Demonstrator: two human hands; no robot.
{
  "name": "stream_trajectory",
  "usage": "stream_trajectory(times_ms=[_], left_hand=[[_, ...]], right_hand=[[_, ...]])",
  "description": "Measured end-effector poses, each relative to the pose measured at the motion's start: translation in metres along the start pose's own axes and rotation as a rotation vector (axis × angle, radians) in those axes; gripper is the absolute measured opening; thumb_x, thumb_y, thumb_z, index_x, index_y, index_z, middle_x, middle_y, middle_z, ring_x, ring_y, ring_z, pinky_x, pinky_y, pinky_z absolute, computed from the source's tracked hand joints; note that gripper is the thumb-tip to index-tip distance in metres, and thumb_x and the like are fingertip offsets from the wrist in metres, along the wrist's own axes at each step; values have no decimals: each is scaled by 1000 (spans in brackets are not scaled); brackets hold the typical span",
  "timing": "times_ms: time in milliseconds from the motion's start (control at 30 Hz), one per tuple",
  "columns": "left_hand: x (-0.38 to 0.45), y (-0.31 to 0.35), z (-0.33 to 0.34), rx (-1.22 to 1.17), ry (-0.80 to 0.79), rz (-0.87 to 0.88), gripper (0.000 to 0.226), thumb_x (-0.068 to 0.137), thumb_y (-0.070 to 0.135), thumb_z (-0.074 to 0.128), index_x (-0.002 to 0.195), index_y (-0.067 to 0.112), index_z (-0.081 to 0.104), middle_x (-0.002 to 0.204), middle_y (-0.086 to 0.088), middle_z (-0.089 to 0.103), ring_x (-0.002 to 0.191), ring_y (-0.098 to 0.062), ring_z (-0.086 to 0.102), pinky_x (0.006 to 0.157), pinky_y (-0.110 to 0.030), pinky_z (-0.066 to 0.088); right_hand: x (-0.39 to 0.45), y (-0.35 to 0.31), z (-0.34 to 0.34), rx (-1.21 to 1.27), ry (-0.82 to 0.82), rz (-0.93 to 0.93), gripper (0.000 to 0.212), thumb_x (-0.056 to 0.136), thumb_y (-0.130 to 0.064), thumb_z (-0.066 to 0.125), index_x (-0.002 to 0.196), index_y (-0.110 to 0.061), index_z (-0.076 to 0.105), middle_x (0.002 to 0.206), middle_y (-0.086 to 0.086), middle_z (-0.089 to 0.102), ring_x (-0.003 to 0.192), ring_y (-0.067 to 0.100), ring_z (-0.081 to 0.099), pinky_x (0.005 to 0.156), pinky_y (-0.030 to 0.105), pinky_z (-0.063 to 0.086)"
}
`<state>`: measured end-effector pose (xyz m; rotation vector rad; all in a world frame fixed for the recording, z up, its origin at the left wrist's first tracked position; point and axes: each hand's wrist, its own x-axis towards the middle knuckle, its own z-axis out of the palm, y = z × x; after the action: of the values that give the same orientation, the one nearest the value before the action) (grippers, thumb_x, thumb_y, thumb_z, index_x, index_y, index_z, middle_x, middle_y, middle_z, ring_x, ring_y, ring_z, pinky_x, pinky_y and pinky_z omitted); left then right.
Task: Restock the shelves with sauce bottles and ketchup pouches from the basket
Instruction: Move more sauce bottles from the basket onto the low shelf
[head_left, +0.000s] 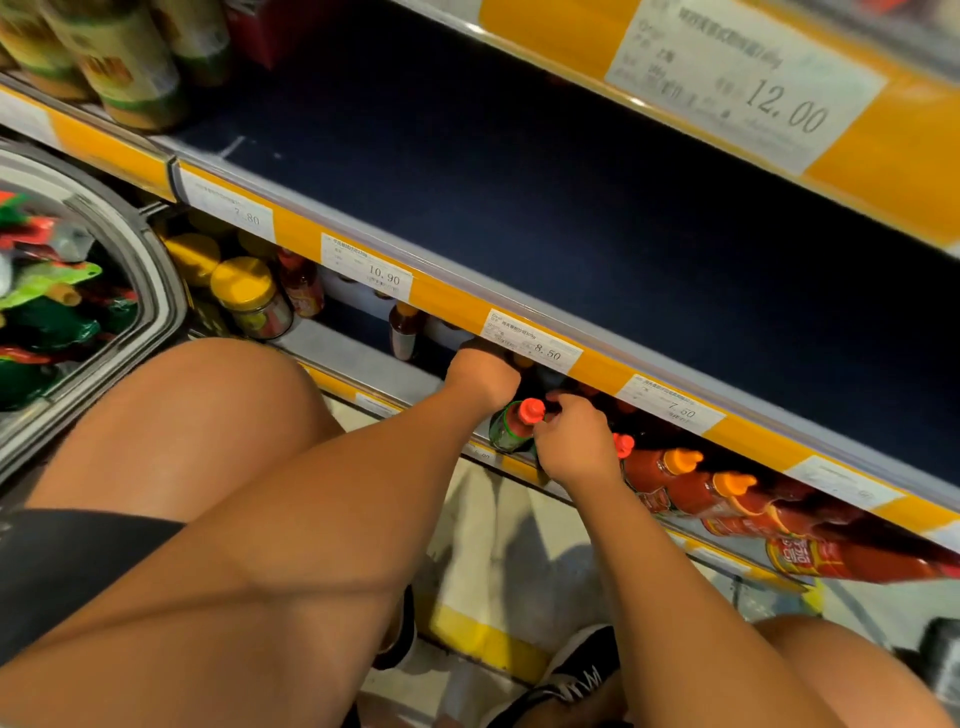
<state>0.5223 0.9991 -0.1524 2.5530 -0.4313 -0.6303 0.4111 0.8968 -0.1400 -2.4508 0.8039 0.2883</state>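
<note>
I see one green bottle (511, 427) with a red cap between my two hands. My right hand (574, 442) pinches it; I cannot tell what my left hand (484, 375) does under the shelf (519, 332).

Dim warm light, deep shadow under the shelves, motion blur, wide-angle edge bending

Dark-green plastic sauce bottle with red cap (514, 427) tilted at lower shelf edge, frame centre. Red ketchup bottles with orange caps (691, 483) lying right. Green-red pouches in grey basket (156, 291) far left.
</note>
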Motion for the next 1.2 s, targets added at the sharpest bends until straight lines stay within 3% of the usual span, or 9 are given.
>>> stream_trajectory(times_ms=[167,267,400,500,667,800,967,1067,1200], left_hand=[[-15,-6,-11,-246,76,-158,13,95,11,54,95,4,65,87,-9,63,89,-30,64,70,-34,48],[-29,-4,-22,-328,88,-168,19,95,18,58,102,3,67,96,-14,67,87,-31,63,72,-36,51],[-49,0,-45,-175,-5,-51,24,91,21,62,111,7,65,104,-14,67,94,-33,62,80,-39,54],[-66,-2,-60,-111,-130,43,25,90,20,67,113,11,63,110,-8,63,100,-28,59,89,-37,51],[-102,4,-84,6,-306,247,11,97,22,68,105,15,68,96,3,62,95,-20,60,83,-29,43],[-136,32,-98,18,-260,379,22,98,39,67,114,24,70,108,7,70,103,-14,66,95,-36,52],[-190,110,-84,-104,-294,600,23,100,45,63,119,34,70,104,18,72,95,0,66,89,-33,56],[-227,169,-62,-133,-279,778,23,100,47,61,120,40,68,108,28,69,102,9,63,85,-24,55],[-279,242,-18,-142,-333,999,19,100,42,62,116,36,69,110,23,69,103,9,60,87,-17,49]], right_hand=[[-8,0,-27,31,49,49,31,89,-26,66,120,-23,72,111,1,72,100,26,67,83,36,55],[-17,1,-41,-50,-58,66,6,88,-29,68,92,-24,69,91,-1,71,82,22,66,73,36,57],[-38,1,-56,-92,-185,38,11,85,-26,71,83,-23,61,83,0,67,75,19,64,66,33,53],[-58,-5,-74,-73,-198,-18,14,83,-30,73,93,-24,66,90,-3,68,83,19,66,72,33,53],[-107,0,-126,-21,-164,-98,51,84,-43,73,133,-30,63,123,-4,63,109,19,62,91,37,52],[-163,34,-166,119,2,-115,50,90,-45,71,138,-34,60,129,-12,61,119,11,59,98,32,49],[-243,92,-184,323,560,-175,34,94,-24,71,127,-30,68,125,-20,64,114,-7,54,96,9,39],[-282,137,-184,438,789,-84,31,93,-17,71,122,-30,69,119,-21,66,115,-5,58,94,11,42],[-332,211,-169,453,860,106,33,93,-14,73,123,-25,69,122,-14,66,116,1,59,99,20,44]])
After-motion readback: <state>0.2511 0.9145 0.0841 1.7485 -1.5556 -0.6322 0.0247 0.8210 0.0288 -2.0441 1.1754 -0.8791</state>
